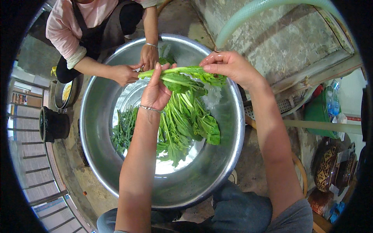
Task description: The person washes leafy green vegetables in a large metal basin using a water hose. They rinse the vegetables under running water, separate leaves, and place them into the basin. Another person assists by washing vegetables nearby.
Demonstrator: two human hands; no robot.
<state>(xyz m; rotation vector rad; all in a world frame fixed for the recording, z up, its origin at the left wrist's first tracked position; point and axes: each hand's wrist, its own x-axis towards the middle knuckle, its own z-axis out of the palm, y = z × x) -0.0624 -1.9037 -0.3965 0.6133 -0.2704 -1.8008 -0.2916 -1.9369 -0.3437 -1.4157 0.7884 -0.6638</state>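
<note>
My left hand (pixel 156 91), with a bracelet at its wrist, holds a stalk of leafy greens (pixel 182 71) over a large round metal basin (pixel 230 163). Thumb and fingers of my right hand (pixel 233 67), which looks wet, pinch the leafy end of that stalk near the basin's right rim. Below my hands lies a bunch of broad-leaved greens (pixel 186 116). Thinner, darker greens (pixel 125 128) rest left of it, partly behind my left forearm. Water stirs in the basin under my right hand.
Across the basin crouches a co-worker, whose hands (pixel 126 75) are close to my left fingertips. A thick pale green hose (pixel 233 27) arches down behind my right hand. At left stand a black pot (pixel 54 123) and a pan (pixel 64 93). A green bin (pixel 319 116) holds plastic bottles.
</note>
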